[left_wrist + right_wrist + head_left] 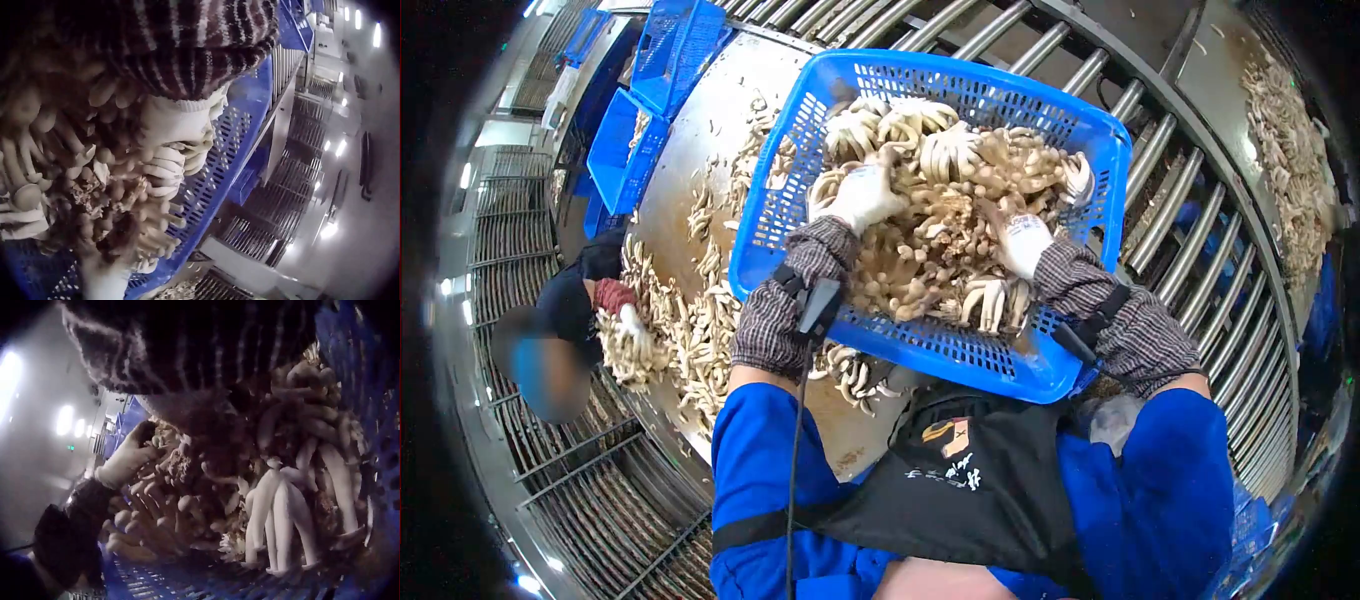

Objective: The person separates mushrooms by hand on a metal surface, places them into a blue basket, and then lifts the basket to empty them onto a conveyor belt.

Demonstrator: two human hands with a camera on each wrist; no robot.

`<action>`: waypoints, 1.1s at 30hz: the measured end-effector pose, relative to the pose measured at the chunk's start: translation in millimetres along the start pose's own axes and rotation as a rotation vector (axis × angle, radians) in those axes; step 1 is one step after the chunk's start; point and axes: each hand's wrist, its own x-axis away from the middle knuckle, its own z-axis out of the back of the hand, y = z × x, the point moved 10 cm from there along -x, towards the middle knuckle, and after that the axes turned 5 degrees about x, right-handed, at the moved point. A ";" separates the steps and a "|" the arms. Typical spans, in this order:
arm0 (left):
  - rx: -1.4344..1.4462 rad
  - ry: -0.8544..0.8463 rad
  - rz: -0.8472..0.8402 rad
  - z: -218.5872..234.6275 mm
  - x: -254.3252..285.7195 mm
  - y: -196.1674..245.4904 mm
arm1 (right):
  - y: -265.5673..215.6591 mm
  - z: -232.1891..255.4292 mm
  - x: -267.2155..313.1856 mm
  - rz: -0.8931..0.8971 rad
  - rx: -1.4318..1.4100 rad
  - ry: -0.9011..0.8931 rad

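A large blue perforated basket holds heaps of brown-capped mushrooms with pale stems, many in joined clusters. My left hand, in a white glove with bare fingertips, grips the side of a mushroom cluster near the basket's middle. The ragged brown base of this cluster faces up. On its other side my right hand, gloved alike, holds it with fingers blurred among the stems. In the right wrist view, the left hand curls its fingers at the crumbly base. Thick white stems stand out below the right wrist.
Metal rollers run behind and right of the basket. Loose mushrooms cover the metal table at left, where another person's gloved hand rests among them. Smaller blue baskets stand at the far left. More mushrooms lie at far right.
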 end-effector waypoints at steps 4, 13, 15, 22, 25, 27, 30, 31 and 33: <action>0.274 0.158 -0.013 26.9 15.5 18.4 | 4.7 -2.0 30.3 0.018 -0.089 0.127; -0.077 -0.332 -0.271 -61.2 8.0 109.4 | -10.5 -0.7 52.3 0.086 -0.132 0.099; -0.111 -0.289 -0.255 -64.1 3.7 103.1 | -12.1 6.8 56.3 0.103 -0.159 0.066; 0.480 0.202 0.055 24.4 23.9 29.6 | -68.7 40.7 36.7 0.147 0.074 0.252; 0.408 0.235 0.093 47.4 50.5 -2.4 | -85.1 -8.5 -3.9 0.200 0.538 0.069; 0.582 0.200 0.108 45.2 70.0 -15.5 | -73.3 5.4 -13.2 -0.077 0.434 -0.039; 1.017 0.365 -0.030 58.7 105.3 -17.1 | -86.9 -19.8 -24.1 0.160 0.691 -0.084; 1.028 0.372 -0.036 60.1 115.2 -16.1 | -90.2 -15.6 -23.6 0.143 0.643 -0.030; 1.015 0.361 -0.080 62.8 129.4 -13.1 | -82.1 -20.1 -21.9 0.085 0.497 -0.109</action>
